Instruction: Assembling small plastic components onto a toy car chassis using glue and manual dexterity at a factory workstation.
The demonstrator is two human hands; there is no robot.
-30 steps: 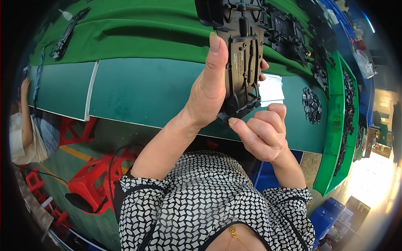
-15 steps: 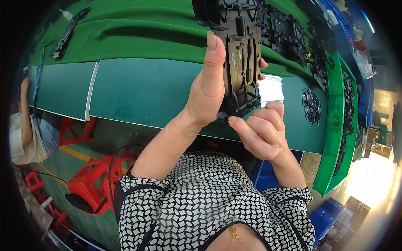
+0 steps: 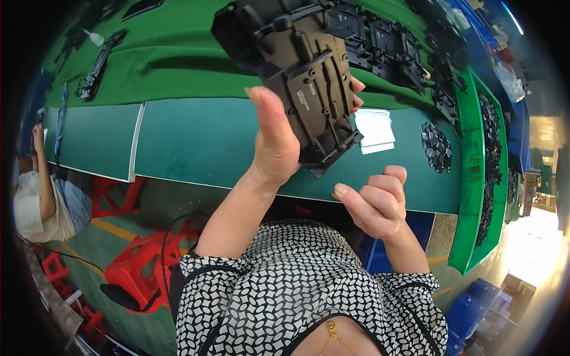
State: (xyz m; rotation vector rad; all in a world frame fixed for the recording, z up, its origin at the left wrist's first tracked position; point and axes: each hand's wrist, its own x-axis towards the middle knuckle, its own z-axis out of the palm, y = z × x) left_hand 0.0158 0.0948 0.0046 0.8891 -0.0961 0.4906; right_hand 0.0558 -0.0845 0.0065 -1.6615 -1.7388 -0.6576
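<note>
A black plastic toy car chassis [image 3: 309, 89] is held up over the table's front, its ribbed flat face toward me and its lower end tilted right. My left hand [image 3: 279, 139] grips it, thumb along the left edge and fingertips showing past the right edge. Apart from it, below and to the right, my right hand [image 3: 378, 204] is curled with thumb and fingers together. Whether a small part sits in that pinch cannot be made out. White sheets of paper [image 3: 375, 130] lie on the table behind the right hand.
Several black chassis [image 3: 386, 47] stand on the green cloth [image 3: 178, 62] at the back. Right of the papers lies a pile of small black parts [image 3: 437, 147], beside a green bin [image 3: 469, 178] of more parts. A red stool [image 3: 139, 267] stands at lower left; another person [image 3: 44, 196] sits far left.
The chassis has moved left and tilted, its upper end swinging leftward. My right hand has come away from its lower end and now sits lower, apart from it.
</note>
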